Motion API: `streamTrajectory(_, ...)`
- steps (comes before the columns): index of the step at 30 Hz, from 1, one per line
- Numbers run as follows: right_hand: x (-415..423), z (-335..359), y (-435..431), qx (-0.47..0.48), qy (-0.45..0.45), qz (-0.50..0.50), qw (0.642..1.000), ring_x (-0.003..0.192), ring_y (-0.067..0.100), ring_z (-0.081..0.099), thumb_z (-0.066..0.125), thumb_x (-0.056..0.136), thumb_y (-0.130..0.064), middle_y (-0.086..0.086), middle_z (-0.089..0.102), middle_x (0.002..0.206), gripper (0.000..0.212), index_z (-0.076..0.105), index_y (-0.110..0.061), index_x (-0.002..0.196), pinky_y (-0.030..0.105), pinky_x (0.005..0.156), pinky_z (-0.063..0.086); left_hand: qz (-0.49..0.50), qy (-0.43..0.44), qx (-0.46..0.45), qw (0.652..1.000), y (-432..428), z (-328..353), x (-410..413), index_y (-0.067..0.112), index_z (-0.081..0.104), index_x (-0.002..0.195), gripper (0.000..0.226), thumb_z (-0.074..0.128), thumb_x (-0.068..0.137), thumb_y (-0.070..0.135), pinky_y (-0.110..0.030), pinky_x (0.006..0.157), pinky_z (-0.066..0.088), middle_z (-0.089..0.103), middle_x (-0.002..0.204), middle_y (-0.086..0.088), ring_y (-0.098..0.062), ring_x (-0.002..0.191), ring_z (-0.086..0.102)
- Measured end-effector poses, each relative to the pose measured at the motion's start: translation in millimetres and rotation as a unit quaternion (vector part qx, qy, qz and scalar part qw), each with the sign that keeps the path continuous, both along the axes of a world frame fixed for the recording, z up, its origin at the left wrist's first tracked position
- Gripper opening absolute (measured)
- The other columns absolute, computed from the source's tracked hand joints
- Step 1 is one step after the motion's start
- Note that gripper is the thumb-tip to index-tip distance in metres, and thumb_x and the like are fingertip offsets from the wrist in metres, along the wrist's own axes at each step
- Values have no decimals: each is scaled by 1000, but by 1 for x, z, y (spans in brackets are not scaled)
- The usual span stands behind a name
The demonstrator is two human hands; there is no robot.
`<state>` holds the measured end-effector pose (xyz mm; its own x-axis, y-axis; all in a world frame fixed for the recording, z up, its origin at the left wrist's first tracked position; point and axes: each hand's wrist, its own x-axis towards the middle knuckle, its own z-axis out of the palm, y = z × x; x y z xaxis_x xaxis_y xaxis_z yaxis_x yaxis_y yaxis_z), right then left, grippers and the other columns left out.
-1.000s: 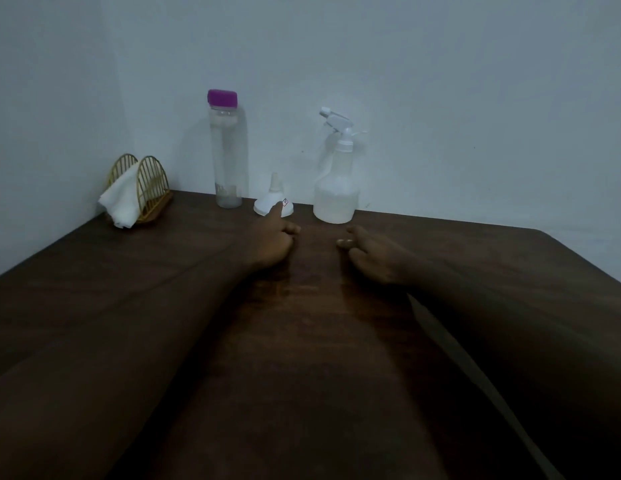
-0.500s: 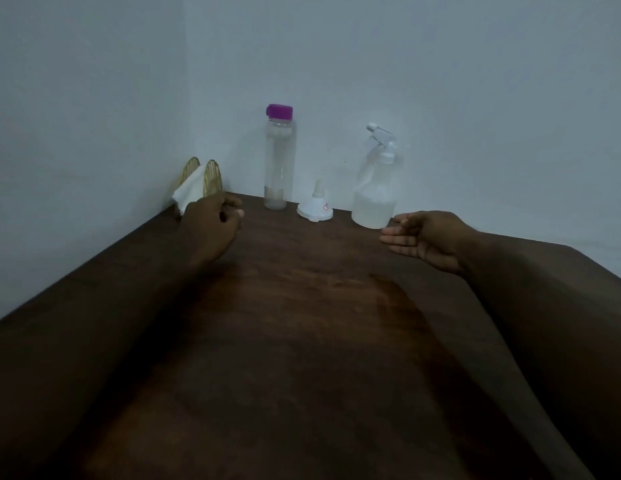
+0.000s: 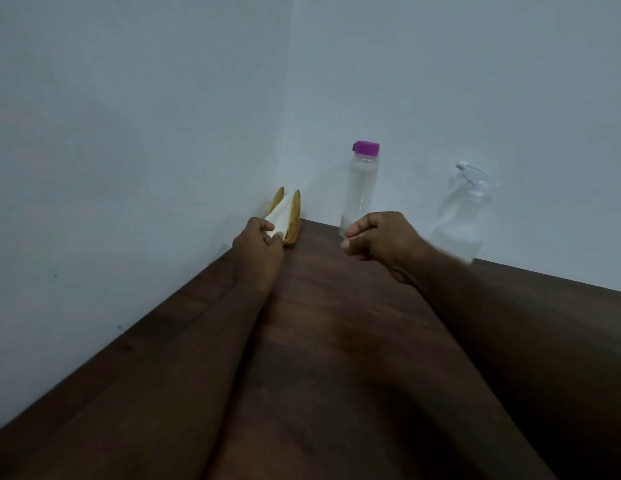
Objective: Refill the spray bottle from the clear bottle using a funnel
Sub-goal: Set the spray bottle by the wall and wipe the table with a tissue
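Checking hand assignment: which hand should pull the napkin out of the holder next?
Left. The left hand already has fingertips on the white napkin in the gold holder. The right hand hovers curled in front of the clear bottle.

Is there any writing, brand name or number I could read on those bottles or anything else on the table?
None can be read.
Clear bottle with purple cap: no label or print shows.
Spray bottle: blurred, no text visible.
Napkin in its holder, touched by the left hand: plain white.
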<state>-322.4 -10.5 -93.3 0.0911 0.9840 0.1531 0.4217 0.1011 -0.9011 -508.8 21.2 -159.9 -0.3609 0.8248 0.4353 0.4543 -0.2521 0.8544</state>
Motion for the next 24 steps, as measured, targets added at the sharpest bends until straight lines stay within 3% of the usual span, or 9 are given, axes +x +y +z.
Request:
streamTrajectory(3, -29, -3, 20, 23, -63, -1, 998, 57, 14, 61, 75, 81, -3, 9, 67, 67, 8, 68, -4, 77, 23, 54, 54, -13, -6, -24, 1000, 10, -5, -2, 12, 60, 106, 18, 61, 89, 11, -24, 78, 45, 65, 108, -7, -18, 97, 61)
streamTrajectory(6, -53, -9, 43, 48, -96, -7, 994, 58, 18, 61, 71, 87, -13, 15, 70, 69, 18, 68, -7, 71, 33, 63, 56, -25, -50, -51, 997, 18, -9, -9, 9, 57, 114, 27, 57, 88, 4, -26, 86, 48, 61, 119, -9, -24, 110, 59)
streamTrajectory(10, -77, -15, 67, 44, -132, 4, 990, 72, 24, 69, 68, 88, -14, 20, 72, 84, 19, 69, 4, 83, 43, 79, 59, -15, -78, -72, 994, 33, -7, -18, 4, 48, 130, 46, 64, 87, 10, -33, 94, 48, 59, 125, -14, -28, 116, 57)
streamTrajectory(12, -85, -19, 76, 43, -160, 8, 986, 86, 31, 70, 67, 88, -14, 19, 72, 89, 18, 70, 4, 86, 48, 84, 57, 2, -24, -86, 996, 44, -5, -19, 1, 51, 128, 52, 69, 85, 23, -34, 93, 47, 61, 125, -16, -30, 115, 58)
streamTrajectory(16, -92, -23, 90, 51, -189, 8, 981, 90, 33, 69, 65, 87, -11, 17, 72, 90, 15, 71, 2, 82, 50, 84, 56, 21, 33, -79, 996, 66, -6, -17, -1, 64, 111, 49, 71, 83, 38, -35, 82, 51, 68, 111, -16, -29, 101, 65)
streamTrajectory(21, -93, -22, 102, 47, -192, 5, 980, 88, 35, 70, 65, 86, -12, 21, 72, 89, 20, 70, 6, 87, 51, 83, 56, 67, 38, -42, 996, 78, -5, -21, 4, 71, 103, 26, 65, 88, 25, -29, 76, 50, 72, 102, -12, -25, 92, 67)
streamTrajectory(24, -95, -17, 110, 25, -151, 3, 988, 90, 36, 70, 65, 86, -26, 20, 72, 92, 31, 69, 4, 91, 50, 84, 57, 80, 67, 36, 994, 74, -5, -17, 7, 71, 101, 22, 62, 91, 25, -27, 75, 47, 72, 99, -8, -22, 90, 65)
